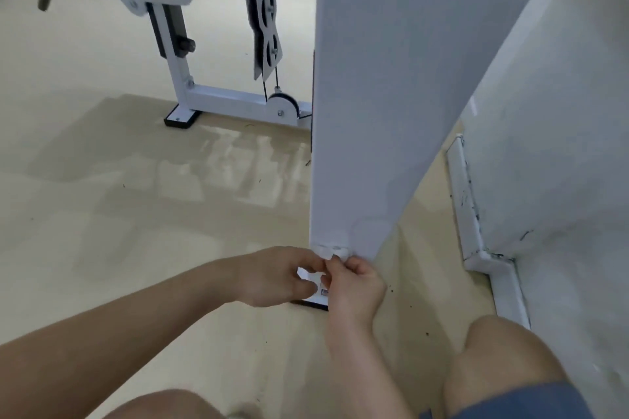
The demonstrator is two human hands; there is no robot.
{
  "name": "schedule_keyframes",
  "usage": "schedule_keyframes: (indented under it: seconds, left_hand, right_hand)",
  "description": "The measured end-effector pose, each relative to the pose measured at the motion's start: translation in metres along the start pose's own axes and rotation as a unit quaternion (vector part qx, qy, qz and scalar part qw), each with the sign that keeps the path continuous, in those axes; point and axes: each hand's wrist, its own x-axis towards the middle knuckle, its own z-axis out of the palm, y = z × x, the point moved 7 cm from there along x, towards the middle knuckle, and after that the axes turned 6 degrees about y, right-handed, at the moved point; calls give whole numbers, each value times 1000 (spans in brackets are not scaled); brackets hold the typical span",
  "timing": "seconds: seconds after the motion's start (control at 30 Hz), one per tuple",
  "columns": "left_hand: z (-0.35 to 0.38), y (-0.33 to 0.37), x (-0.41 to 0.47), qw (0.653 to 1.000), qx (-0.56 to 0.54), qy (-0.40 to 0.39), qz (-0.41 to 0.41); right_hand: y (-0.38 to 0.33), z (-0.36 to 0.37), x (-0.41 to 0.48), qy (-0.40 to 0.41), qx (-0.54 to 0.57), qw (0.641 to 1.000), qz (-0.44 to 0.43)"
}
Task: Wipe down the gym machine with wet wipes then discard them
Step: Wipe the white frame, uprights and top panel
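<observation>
We find wiping under way at the machine's white column [391,78] base, left hand [272,277] and right hand [354,286] fingers pinched on a wet wipe [332,252] just above them; discarding remains.

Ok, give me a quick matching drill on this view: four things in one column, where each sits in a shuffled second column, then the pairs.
Things:
1. wet wipe
2. left hand
3. double pulley block
4. skirting board

Places:
A. hanging on the cables, upper middle of the view
B. along the foot of the wall, at the right
C. pinched between both hands at the bottom edge of the white panel
D. just left of the right hand, low by the floor

Pairs: 1-C, 2-D, 3-A, 4-B
</observation>
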Motion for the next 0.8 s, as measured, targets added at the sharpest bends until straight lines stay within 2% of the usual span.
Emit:
schedule_keyframes:
  seconds: [0.07, 0.2, 0.33, 0.53, 0.6, 0.67, 0.73, 0.8]
  left_hand:
    - [-17, 21, -7, 999, -13, 42, 22]
    - [-48, 63, -32, 984, -10, 174, 37]
    - [-85, 136, -82, 954, -33, 285, 86]
    - [-169, 255, -169, 909, 13, 404, 103]
    - [-198, 292, -197, 892, 28, 440, 100]
    - [-229, 326, -223, 858, 4, 502, 107]
    - [-253, 346, -242, 821, -81, 556, 97]
    - [-262, 348, -250, 802, -160, 572, 64]
  right_hand:
    - [-26, 0, -15, -23, 16, 1000, -12]
    - [-95, -3, -60, -103, 37, 994, -2]
    - [-184, -7, -113, -144, 25, 989, -24]
    - [-312, 3, -207, -225, 73, 971, -31]
    - [-353, 5, -231, -247, 74, 964, -60]
    - [-394, 6, -251, -254, 45, 959, -117]
    - [-428, 5, -268, -243, -14, 951, -191]
    - [-450, 0, -278, -209, -115, 936, -260]
